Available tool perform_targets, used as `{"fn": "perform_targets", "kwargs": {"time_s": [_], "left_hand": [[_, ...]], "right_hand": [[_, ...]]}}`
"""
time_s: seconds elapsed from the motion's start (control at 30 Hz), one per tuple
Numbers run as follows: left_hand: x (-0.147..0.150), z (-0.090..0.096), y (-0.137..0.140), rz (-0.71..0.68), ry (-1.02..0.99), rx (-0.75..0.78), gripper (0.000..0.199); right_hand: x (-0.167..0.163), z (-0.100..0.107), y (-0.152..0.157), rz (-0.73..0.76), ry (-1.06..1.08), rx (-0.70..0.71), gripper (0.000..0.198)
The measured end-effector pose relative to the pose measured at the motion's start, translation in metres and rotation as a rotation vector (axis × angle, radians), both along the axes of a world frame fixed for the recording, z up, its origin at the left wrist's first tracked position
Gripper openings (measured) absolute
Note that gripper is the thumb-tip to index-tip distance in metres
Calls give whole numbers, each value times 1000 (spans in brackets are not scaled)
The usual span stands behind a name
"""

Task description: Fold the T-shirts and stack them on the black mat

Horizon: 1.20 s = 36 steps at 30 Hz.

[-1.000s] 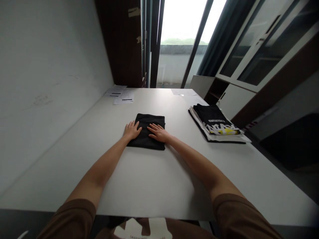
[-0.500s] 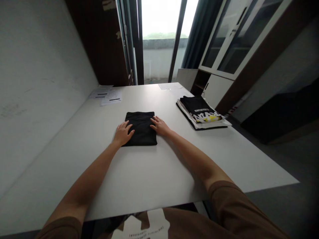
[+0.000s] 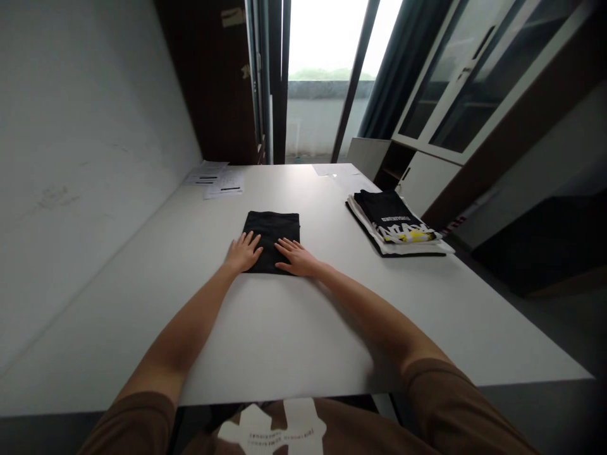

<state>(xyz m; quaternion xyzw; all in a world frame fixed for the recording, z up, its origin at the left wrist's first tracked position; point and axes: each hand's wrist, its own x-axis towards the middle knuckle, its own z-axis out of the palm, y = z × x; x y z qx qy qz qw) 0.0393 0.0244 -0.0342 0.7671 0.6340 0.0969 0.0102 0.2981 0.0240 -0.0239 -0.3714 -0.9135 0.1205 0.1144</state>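
Note:
A piece of black clothing (image 3: 271, 225), folded into a near-square, lies flat on the white table (image 3: 284, 328). My left hand (image 3: 243, 252) rests on its left side, fingers spread and pointing away from me. On its lower right part lies my right hand (image 3: 294, 256), flat with the fingers apart. Neither hand grips the cloth; both press on its top. The cloth's lower corners are partly covered by my hands. What kind of garment it is, I cannot tell from the folded shape.
To the right, a stack of folded clothes (image 3: 393, 218) in black and white has a black printed shirt on top. Printed papers (image 3: 224, 183) lie at the far left, and more sheets (image 3: 336, 170) at the far edge. A wall borders the left side; cabinets (image 3: 427, 180) stand beyond the right.
My right hand has moved from the cloth's right edge inward and nearer to me. My left hand stays on the left side. The whole view has shifted slightly.

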Motion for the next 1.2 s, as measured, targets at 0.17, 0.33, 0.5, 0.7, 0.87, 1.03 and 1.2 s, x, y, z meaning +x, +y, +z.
{"fn": "perform_targets", "kwargs": {"time_s": [0.17, 0.33, 0.5, 0.7, 0.87, 1.03, 1.2], "left_hand": [[-14, -7, 0, 190, -4, -5, 65], [-10, -11, 2, 208, -6, 7, 62], [-9, -6, 1, 232, -3, 5, 63], [-9, -2, -2, 222, 11, 22, 67], [7, 2, -13, -91, 57, 59, 63], [26, 3, -20, -239, -2, 2, 62], [15, 1, -14, 16, -33, -18, 66]], "right_hand": [[-16, 9, -20, 27, -4, 28, 72], [-28, 11, -23, 357, 24, 7, 55], [-12, 9, -10, 306, 49, 18, 57], [-3, 7, 0, 167, 169, 62, 41], [0, -1, 6, 9, 154, 152, 48], [4, -11, 12, -59, 8, 64, 60], [14, -8, 18, -286, -51, 30, 67]]}}
